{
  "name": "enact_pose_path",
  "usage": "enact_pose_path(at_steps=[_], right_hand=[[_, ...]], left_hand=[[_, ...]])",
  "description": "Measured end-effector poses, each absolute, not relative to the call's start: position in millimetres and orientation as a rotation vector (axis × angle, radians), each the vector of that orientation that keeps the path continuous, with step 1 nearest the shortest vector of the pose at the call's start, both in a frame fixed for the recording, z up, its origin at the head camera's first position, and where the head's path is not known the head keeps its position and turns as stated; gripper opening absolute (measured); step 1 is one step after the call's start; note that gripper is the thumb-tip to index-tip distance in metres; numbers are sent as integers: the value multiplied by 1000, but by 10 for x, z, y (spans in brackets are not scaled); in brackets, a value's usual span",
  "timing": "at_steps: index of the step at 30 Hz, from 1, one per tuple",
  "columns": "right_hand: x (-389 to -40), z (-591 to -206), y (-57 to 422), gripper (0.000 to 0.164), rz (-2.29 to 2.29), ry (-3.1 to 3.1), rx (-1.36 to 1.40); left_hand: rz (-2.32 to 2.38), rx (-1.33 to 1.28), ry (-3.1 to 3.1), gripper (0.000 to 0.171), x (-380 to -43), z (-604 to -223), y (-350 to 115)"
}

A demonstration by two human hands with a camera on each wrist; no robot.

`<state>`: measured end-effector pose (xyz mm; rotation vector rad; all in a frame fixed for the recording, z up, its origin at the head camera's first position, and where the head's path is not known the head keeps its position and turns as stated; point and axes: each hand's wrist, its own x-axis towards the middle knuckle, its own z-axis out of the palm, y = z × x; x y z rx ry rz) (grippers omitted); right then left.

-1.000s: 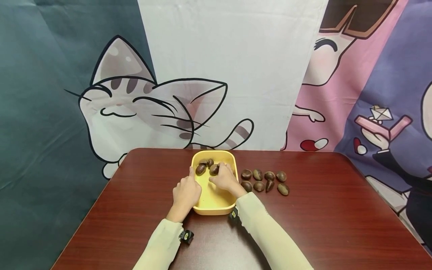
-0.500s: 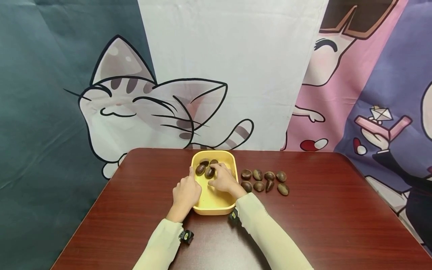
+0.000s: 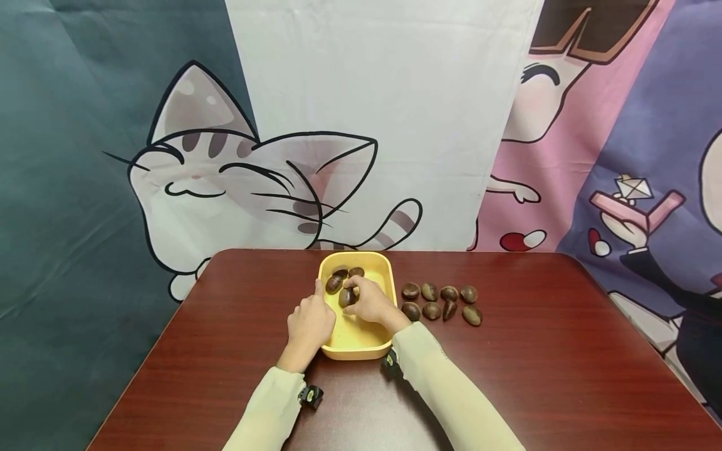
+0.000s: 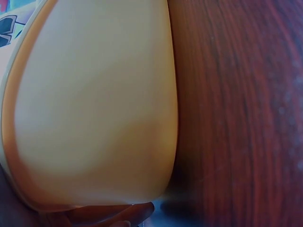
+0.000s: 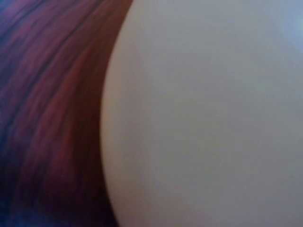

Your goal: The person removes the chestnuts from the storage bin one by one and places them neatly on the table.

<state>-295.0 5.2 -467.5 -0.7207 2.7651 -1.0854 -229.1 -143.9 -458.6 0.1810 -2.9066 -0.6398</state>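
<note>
In the head view, a yellow plastic box (image 3: 355, 354) stands near the far edge of the table. My left hand (image 3: 310, 322) grips its left wall, the index finger lying along the rim. Fingertips (image 4: 137, 213) show past the box's lower edge in the left wrist view. My right hand (image 3: 372, 305) reaches inside and holds a chestnut (image 3: 346, 297) between thumb and fingers. Behind that one lie other chestnuts (image 3: 334, 284), grouped toward the far left corner of the box. The right wrist view holds only the box's outer wall (image 5: 199, 118) and the table, no fingers.
Several chestnuts (image 3: 431, 311) lie in two rough rows on the reddish-brown wooden table (image 3: 536, 351), just right of the box. A cloth backdrop with cartoon figures (image 3: 350, 94) hangs behind the table's far edge.
Inside the box, the right hand has shifted slightly left and toward the person, bringing a chestnut with it. Another chestnut now shows behind the fingers. The left hand stays on the box wall.
</note>
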Motion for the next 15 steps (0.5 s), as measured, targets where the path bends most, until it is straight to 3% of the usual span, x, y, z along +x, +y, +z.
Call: enact_pose_path(at_steps=[15], right_hand=[[-2929, -4668, 46, 43, -1116, 2744, -792]], left_hand=[[-652, 173, -2898, 63, -2285, -4591, -1436]])
